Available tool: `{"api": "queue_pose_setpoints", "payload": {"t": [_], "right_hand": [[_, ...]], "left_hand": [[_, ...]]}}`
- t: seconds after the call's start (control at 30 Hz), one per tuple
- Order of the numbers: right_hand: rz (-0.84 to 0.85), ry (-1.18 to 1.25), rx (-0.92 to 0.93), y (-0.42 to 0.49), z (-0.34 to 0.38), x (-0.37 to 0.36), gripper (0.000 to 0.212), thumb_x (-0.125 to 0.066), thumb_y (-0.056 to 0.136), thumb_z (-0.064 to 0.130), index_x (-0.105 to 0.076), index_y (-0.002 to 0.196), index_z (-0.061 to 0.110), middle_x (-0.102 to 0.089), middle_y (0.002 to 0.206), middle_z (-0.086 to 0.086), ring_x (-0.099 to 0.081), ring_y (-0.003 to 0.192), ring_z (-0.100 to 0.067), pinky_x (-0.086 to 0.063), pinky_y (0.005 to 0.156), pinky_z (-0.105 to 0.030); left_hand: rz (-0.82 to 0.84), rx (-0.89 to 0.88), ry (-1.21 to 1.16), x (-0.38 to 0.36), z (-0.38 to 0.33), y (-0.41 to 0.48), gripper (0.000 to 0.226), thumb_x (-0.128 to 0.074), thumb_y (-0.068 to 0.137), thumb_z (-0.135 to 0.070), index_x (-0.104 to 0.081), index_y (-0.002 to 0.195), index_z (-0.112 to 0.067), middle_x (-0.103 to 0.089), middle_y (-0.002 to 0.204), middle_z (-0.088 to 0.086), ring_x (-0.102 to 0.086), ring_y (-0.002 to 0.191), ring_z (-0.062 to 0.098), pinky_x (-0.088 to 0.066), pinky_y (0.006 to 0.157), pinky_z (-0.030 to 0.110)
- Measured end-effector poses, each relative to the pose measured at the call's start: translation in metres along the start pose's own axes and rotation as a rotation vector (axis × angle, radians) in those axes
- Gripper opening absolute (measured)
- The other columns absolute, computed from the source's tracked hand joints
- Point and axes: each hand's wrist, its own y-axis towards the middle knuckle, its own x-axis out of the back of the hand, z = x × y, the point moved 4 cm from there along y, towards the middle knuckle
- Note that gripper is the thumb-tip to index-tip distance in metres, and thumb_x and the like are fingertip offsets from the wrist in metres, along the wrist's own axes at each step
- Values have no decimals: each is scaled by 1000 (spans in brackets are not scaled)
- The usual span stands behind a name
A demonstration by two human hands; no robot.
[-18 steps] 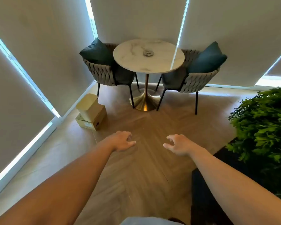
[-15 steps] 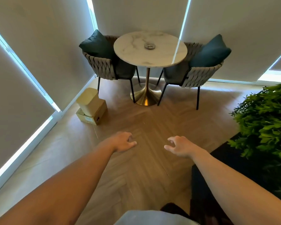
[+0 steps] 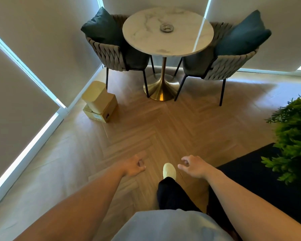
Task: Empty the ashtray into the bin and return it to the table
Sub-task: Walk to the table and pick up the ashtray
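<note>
Two hands: both held out low over the wood floor, neither touching anything.
Left hand: loosely curled, fingers bent inward, empty.
Right hand: half open, fingers spread and slightly hooked, empty.
Ashtray: small round metal dish, sits near the centre of the tabletop, a little toward the far edge; well apart from both hands, straight ahead and beyond them.
Tabletop: round, white marble, on a gold pedestal base.
Chairs: woven left chair and right chair flank the pedestal, each carrying a dark teal cushion.
Bin: pale yellow, lidded, on the floor beside the left chair, resting against a cardboard box.
Foot: pale shoe planted on the floor between the two hands.
Plant: green foliage at the right edge.
</note>
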Motion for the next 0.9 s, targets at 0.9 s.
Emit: {"api": "queue_pose_setpoints", "payload": {"t": [0.9], "right_hand": [[157, 116, 0, 221, -8, 195, 63, -53, 95, 51, -40, 147, 17, -48, 150, -6, -48, 135, -23, -43, 109, -39]], "left_hand": [[-25, 144, -118, 164, -42, 241, 33, -58, 92, -37, -62, 121, -22, -63, 113, -4, -56, 98, 11, -42, 83, 23]]}}
